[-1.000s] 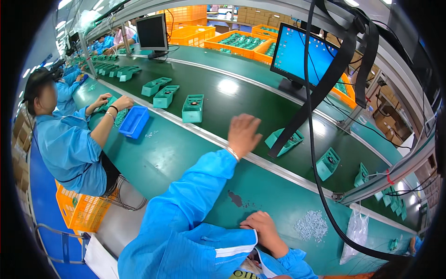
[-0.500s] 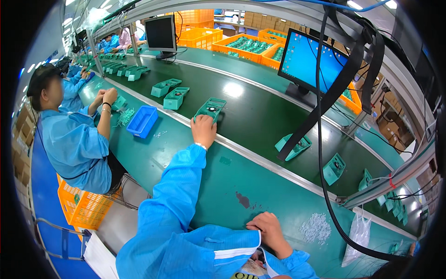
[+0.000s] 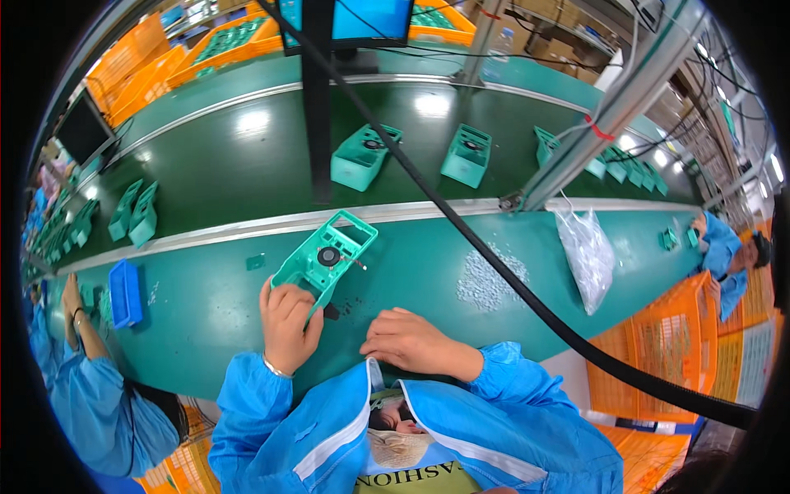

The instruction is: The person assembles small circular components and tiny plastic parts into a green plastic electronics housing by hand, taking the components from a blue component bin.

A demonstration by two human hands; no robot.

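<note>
A green plastic housing (image 3: 311, 270) with a rectangular opening at its far end stands tilted over the near bench (image 3: 420, 263). Fitted inside it is a round black part (image 3: 329, 256), with a short lead or pin sticking out beside it. My left hand (image 3: 288, 328) is closed around the housing's near end. At the bench's front edge rests my right hand (image 3: 415, 344), apart from the housing, its fingers curled together; the inside of that hand is hidden. A heap of small pale pieces (image 3: 492, 280) lies to its right on the bench.
Further green housings (image 3: 467, 156) sit on the dark green belt (image 3: 247, 156) behind a metal rail. A clear bag (image 3: 586, 257) hangs at right near a metal post (image 3: 609, 115). A black cable (image 3: 461, 226) crosses the view. Co-workers sit left and right; a blue bin (image 3: 125, 294) stands left.
My left hand has brought the green housing from the belt's edge over the rail to the near bench, close to my body. The view has turned right. My right hand stays at the bench edge.
</note>
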